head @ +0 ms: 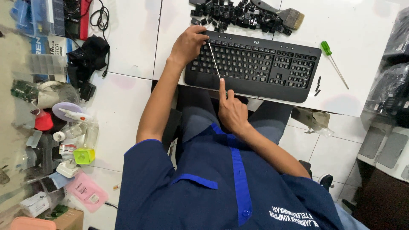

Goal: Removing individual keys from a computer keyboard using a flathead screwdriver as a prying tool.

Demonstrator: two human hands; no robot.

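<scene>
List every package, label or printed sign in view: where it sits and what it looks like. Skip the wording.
Pink pouch: flat, pink with a white label, bottom left on the floor.
Cardboard box: brown, bottom-left corner.
White box: small, beside the pouch.
Blue-and-white carton: upper left, by the black cables.
Shirt patch: white lettering on the dark blue shirt, bottom right.
Keyboard: black, with a small pale logo on its top edge.

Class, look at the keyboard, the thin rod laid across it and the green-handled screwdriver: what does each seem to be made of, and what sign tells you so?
Keyboard: likely matt black plastic, dull and even with no glare. Thin rod: probably bare metal, pale, shiny and very slim. Green-handled screwdriver: handle looks like glossy translucent green plastic, shaft like silvery metal.
</scene>
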